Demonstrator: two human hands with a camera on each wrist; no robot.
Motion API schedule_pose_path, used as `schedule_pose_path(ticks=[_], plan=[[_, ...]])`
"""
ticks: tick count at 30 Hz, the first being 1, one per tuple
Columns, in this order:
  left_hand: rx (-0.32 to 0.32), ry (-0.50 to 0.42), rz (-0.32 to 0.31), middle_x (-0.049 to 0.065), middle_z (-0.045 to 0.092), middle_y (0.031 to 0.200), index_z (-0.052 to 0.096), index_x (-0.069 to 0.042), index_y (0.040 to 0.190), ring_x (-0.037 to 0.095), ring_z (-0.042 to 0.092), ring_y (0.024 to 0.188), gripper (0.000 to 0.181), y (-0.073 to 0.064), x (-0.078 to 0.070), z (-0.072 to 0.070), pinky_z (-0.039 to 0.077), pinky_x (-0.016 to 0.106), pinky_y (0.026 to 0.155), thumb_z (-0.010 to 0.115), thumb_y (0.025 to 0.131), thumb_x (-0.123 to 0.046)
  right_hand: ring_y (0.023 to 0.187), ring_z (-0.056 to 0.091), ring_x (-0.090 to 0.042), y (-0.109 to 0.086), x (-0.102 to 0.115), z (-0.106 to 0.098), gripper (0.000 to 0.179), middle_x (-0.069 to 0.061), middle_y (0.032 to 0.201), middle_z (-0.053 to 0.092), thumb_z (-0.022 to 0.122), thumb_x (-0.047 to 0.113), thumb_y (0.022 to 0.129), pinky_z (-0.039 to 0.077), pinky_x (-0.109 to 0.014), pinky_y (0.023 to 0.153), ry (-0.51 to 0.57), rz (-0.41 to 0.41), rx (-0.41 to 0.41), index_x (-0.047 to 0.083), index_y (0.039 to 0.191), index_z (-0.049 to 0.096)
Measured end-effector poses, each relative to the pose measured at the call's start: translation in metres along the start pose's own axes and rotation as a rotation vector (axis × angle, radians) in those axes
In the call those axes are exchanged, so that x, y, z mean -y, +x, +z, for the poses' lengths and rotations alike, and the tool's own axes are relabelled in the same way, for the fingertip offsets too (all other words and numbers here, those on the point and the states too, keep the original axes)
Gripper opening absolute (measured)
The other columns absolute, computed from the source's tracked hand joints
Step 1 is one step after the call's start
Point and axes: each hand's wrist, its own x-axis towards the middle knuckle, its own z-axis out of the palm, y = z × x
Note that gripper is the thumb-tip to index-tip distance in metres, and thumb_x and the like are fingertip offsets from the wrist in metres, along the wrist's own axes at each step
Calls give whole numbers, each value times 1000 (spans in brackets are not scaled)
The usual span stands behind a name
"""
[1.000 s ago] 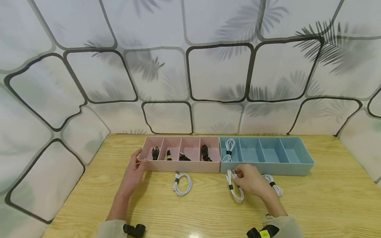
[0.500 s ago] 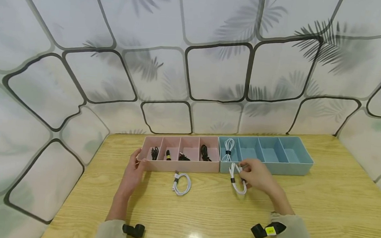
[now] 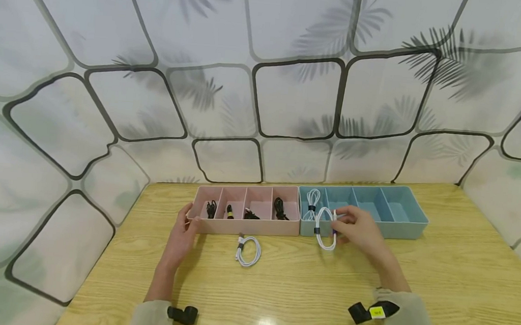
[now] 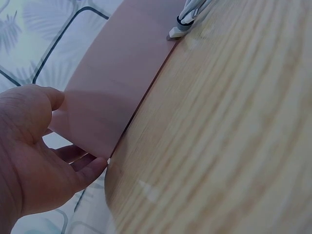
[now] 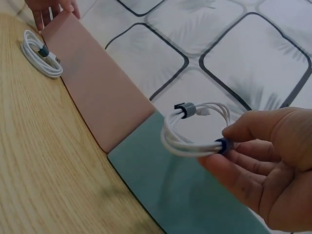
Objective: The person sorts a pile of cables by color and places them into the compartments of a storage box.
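My right hand (image 3: 361,232) pinches a coiled white cable (image 5: 178,144) between thumb and fingers, at one of its dark straps. In the head view the coil hangs in front of the left part of the blue divided box (image 3: 388,229); its loop overlaps the front wall. Another white cable (image 3: 313,202) lies in that box's leftmost compartment. My left hand (image 3: 183,235) holds the left end of the pink divided box (image 3: 246,226), thumb on the front wall and fingers around the corner. A third coiled white cable (image 3: 249,252) lies on the table before the pink box.
Black cables (image 3: 280,209) and small dark items lie in the pink box's compartments. Both boxes stand end to end along the back of the wooden table (image 3: 231,303), close to a patterned cloth wall (image 3: 297,99).
My right hand has lifted the white cable from the table up to the blue box's front and shifted right. The cable to its right is now hidden behind the hand. My left hand stays put.
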Motion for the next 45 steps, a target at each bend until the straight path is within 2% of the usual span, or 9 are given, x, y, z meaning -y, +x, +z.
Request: schedule_pose_path(ticks=[7,11,14,20,23,29,36,42,45], plan=[[13,6,-33,30,46,137,22,-8,156,42,46,129,54,0,-1,-1,37,53,106,42,108,-22,73,68,-10,-1,0,-6,46,-24,104,68,67,9,95,60,-38,68,75,-19,-142,-11,133,51],[7,-3,-27,31,47,135,22,-7,156,43,47,128,54,0,-1,0,37,53,105,42,108,-21,75,68,-7,0,-3,-10,49,-14,100,70,67,13,96,60,-31,68,113,-9,-190,-10,136,50],[8,-4,-33,31,46,135,22,-7,156,42,47,128,54,1,0,0,37,52,105,42,108,-22,76,67,-6,1,-5,-12,49,-12,101,70,67,14,96,59,-31,68,125,-7,-220,-9,136,50],[15,-3,-38,30,45,138,21,-8,157,41,45,130,54,3,0,0,36,52,106,41,108,-21,74,67,-5,3,-9,-18,50,-21,110,66,65,16,97,59,-28,68,136,17,-281,-9,137,48],[19,-5,-43,30,45,138,21,-8,157,42,45,131,54,4,0,0,36,52,107,41,108,-20,74,67,-4,3,-11,-21,53,-17,110,67,63,17,98,59,-28,70,153,33,-283,-8,141,44],[17,1,-43,30,45,139,21,-9,157,42,45,131,53,4,2,0,36,52,107,41,108,-20,76,69,-5,4,-13,-25,64,3,98,67,66,16,97,59,-29,73,221,42,-245,-8,148,35],[1,10,-28,31,48,134,22,-7,156,43,48,128,53,3,1,1,37,52,106,41,108,-19,84,67,0,2,-13,-24,68,-24,123,56,68,11,94,58,-29,77,180,-1,-187,-7,150,33],[-1,10,-39,30,48,134,22,-8,156,41,47,128,53,3,0,1,37,52,106,41,108,-20,84,65,1,4,-13,-24,63,-3,108,60,70,10,93,57,-23,75,164,6,-237,-8,146,41],[4,8,-38,31,47,135,22,-8,157,42,47,129,54,2,0,1,37,53,106,41,108,-20,83,65,1,5,-13,-23,59,0,105,62,71,9,92,57,-22,75,164,18,-274,-8,142,45]])
